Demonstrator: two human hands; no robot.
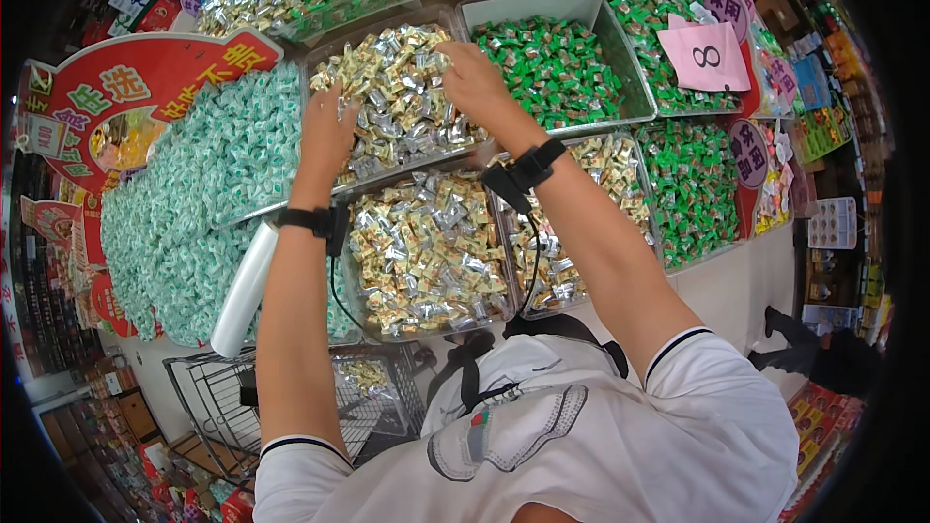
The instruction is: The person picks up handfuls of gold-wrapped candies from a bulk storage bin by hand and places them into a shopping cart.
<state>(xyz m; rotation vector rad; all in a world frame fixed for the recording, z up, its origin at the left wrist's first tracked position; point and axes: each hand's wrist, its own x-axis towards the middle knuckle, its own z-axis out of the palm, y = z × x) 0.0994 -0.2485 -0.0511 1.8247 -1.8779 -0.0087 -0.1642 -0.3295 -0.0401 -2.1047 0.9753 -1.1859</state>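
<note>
Both hands are at a clear plastic bin (471, 148) of gold and silver wrapped candies (392, 80). My left hand (327, 123) rests at the bin's left side, fingers pointing away from me among the wrappers; whether it grips any is hidden. Over the right part of the same heap, my right hand (472, 80) is bent with its fingertips at the candies near the divider; what lies under the fingers cannot be seen. Each wrist wears a black strap with a small device and cable. Nearer to me stands another bin of gold wrapped candies (429, 254).
Pale green wrapped candies (196, 152) fill the left side, with a roll of clear plastic bags (243, 290) by my left forearm. Green wrapped candies (545, 73) lie to the right, beside a pink price card (703, 54). A wire cart (218, 392) stands below; a person's dark-clothed legs (814, 349) show at right.
</note>
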